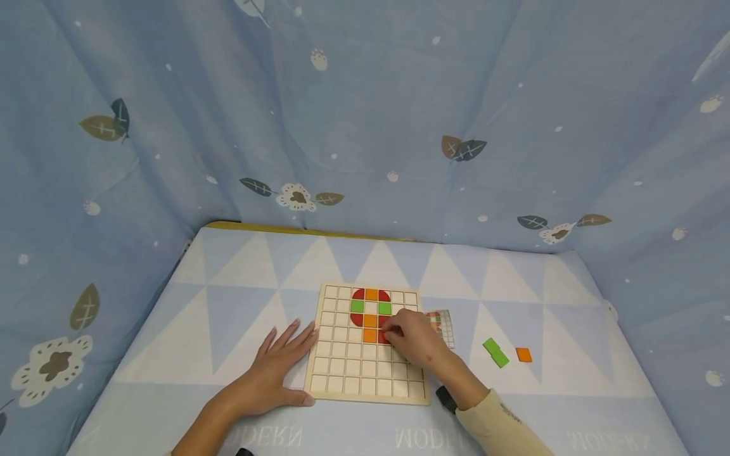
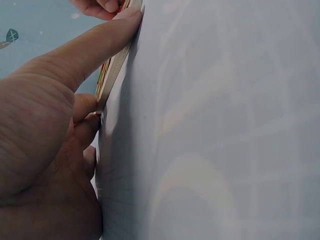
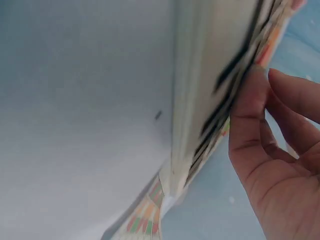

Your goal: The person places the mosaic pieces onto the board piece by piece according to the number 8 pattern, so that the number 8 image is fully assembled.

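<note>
A square wooden grid board (image 1: 336, 366) lies on the table with red rounded, orange square and green square tiles in its upper cells. My left hand (image 1: 272, 375) is spread along its left side; the fingertips touch the left edge and the thumb (image 2: 100, 47) touches the near corner. Over the board's right half, my right hand (image 1: 419, 339) has its thumb and fingers bent at a red tile (image 1: 383, 337), beside an orange tile (image 1: 369, 335). In the right wrist view, the thumb (image 3: 250, 100) and fingertips come together at the board's surface; the tile is mostly hidden there.
A pattern card (image 1: 446, 326) with a small coloured grid lies at the board's right, partly behind my right hand. Farther right are two touching green tiles (image 1: 495, 353) and a loose orange tile (image 1: 523, 354). A blue curtain (image 1: 365, 126) surrounds the patterned tabletop.
</note>
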Demonstrator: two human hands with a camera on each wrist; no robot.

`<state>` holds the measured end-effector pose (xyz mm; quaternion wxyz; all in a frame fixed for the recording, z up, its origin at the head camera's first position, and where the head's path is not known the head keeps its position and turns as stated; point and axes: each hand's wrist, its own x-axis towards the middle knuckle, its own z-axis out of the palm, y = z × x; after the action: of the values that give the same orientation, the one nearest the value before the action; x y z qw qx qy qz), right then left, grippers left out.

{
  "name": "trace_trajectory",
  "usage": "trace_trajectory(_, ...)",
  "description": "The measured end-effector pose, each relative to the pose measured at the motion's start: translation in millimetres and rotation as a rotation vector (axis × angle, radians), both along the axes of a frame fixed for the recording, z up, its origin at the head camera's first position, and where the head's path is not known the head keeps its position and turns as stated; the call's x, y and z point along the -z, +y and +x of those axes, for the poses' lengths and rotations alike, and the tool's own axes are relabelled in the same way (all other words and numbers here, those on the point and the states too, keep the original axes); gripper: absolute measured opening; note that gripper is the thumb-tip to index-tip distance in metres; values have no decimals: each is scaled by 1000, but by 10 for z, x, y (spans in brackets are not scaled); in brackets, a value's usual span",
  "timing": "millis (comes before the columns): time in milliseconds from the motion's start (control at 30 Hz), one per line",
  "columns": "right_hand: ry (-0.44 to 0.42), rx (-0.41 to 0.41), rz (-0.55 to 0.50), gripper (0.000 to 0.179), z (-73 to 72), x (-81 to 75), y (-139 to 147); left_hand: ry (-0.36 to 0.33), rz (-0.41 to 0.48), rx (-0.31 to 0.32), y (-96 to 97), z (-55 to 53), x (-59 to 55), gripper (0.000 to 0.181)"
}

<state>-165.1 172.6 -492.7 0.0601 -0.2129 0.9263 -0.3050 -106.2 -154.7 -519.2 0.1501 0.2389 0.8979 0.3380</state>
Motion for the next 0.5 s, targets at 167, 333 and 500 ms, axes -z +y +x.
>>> trace_trajectory(167, -46, 46, -59, 17, 132, -114, 173, -2, 5, -2, 9, 3, -4, 114)
trace_trajectory(333, -81, 151, -86, 17, 293, -240, 515, -2, 7, -4, 10, 8, -15, 114)
trace_trajectory(500, -109, 307, -48, 18, 391, -303, 959, 0, 6, -3, -6, 9, -4, 114)
